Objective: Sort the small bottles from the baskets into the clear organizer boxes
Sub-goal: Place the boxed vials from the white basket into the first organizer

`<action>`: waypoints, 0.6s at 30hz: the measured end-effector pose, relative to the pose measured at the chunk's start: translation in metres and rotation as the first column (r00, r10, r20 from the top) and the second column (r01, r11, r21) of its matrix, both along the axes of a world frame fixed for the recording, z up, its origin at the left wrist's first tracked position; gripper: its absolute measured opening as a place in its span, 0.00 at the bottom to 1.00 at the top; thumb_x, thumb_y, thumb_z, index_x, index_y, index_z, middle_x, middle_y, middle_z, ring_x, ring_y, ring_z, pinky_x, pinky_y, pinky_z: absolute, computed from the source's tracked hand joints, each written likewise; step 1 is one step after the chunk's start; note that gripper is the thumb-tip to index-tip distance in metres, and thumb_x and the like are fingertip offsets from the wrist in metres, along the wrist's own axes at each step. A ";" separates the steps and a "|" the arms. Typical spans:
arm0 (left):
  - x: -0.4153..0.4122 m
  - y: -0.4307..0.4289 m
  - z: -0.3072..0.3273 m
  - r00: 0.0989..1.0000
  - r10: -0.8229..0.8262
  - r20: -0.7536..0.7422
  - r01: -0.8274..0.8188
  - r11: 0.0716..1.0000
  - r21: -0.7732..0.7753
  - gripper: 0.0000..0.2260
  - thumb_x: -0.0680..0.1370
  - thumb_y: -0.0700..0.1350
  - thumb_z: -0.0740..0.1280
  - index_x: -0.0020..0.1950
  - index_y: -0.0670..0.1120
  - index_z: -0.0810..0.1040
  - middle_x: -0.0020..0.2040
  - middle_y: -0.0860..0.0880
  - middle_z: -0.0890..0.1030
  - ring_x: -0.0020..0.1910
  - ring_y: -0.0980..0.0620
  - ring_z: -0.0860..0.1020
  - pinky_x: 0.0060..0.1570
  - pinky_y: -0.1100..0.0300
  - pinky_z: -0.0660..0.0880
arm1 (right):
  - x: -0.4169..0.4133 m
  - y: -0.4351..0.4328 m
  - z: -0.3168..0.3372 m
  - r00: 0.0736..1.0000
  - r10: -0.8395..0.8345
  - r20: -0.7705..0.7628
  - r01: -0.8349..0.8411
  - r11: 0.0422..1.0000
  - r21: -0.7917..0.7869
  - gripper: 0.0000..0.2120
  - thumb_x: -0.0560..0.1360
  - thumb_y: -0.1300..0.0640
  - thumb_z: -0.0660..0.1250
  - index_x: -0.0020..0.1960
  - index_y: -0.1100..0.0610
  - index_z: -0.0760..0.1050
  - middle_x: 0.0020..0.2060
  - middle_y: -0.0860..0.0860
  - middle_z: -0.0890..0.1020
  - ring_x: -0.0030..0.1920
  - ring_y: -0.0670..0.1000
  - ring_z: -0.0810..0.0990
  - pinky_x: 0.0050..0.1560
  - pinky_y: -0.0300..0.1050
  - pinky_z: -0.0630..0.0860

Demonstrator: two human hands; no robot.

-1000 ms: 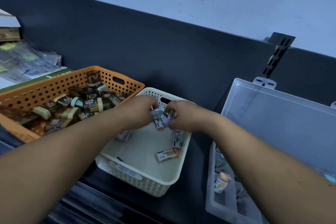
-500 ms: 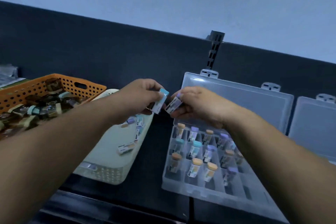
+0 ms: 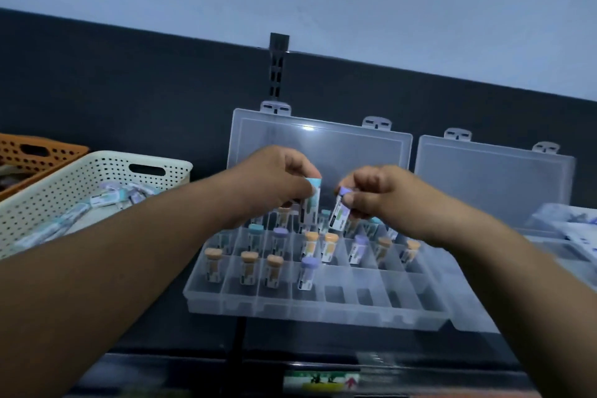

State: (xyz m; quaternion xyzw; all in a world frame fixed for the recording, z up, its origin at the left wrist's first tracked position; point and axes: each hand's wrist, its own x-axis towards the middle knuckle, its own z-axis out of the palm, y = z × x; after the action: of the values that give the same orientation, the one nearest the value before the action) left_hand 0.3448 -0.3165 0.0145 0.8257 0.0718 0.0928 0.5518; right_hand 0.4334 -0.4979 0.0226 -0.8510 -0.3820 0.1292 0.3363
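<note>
Filling the clear organizer box (image 3: 223, 300) is the step in hand: its nearest row, below the fingers, is half empty. Above it, the left hand (image 3: 274, 181) pinches a teal-capped bottle (image 3: 312, 200); the right hand (image 3: 378, 194) pinches a purple-capped bottle (image 3: 340, 212). Next, probably, each gets lowered upright into a free cell. More bottles lie in the white basket (image 3: 106, 165), far left of the fingers.

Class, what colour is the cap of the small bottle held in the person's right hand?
Purple, seen in the head view: the bottle pinched in the right hand has a purple cap.
</note>
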 end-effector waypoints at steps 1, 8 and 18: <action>0.001 -0.007 -0.002 1.000 -0.012 -0.005 0.012 1.000 0.003 0.02 0.76 0.37 0.69 0.47 0.42 0.81 0.37 0.48 0.80 0.38 0.51 0.77 0.47 0.55 0.77 | 0.002 -0.007 -0.004 1.000 -0.006 0.003 0.006 1.000 -0.008 0.04 0.78 0.56 0.66 0.47 0.52 0.79 0.40 0.51 0.84 0.43 0.52 0.83 0.54 0.55 0.80; 0.009 -0.046 -0.021 0.994 -0.084 -0.073 0.099 0.969 0.227 0.04 0.74 0.37 0.70 0.46 0.45 0.83 0.41 0.49 0.84 0.41 0.55 0.81 0.49 0.57 0.78 | 0.007 -0.040 -0.028 0.997 -0.021 0.069 0.028 0.995 -0.099 0.05 0.76 0.58 0.68 0.42 0.51 0.79 0.36 0.47 0.81 0.37 0.47 0.77 0.43 0.48 0.77; 0.013 -0.063 -0.044 0.977 -0.109 -0.182 0.183 0.867 0.464 0.10 0.74 0.38 0.69 0.51 0.51 0.81 0.49 0.55 0.82 0.47 0.58 0.79 0.52 0.60 0.78 | 0.008 -0.048 -0.056 0.980 0.033 0.194 0.005 0.981 -0.194 0.05 0.74 0.56 0.70 0.40 0.51 0.78 0.36 0.44 0.81 0.39 0.42 0.78 0.46 0.35 0.70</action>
State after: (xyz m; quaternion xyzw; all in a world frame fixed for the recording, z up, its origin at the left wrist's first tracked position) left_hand 0.3579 -0.3792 -0.0292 0.9439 0.0251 0.0035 0.3293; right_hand 0.4410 -0.5454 -0.0337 -0.8856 -0.4049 0.0832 0.2118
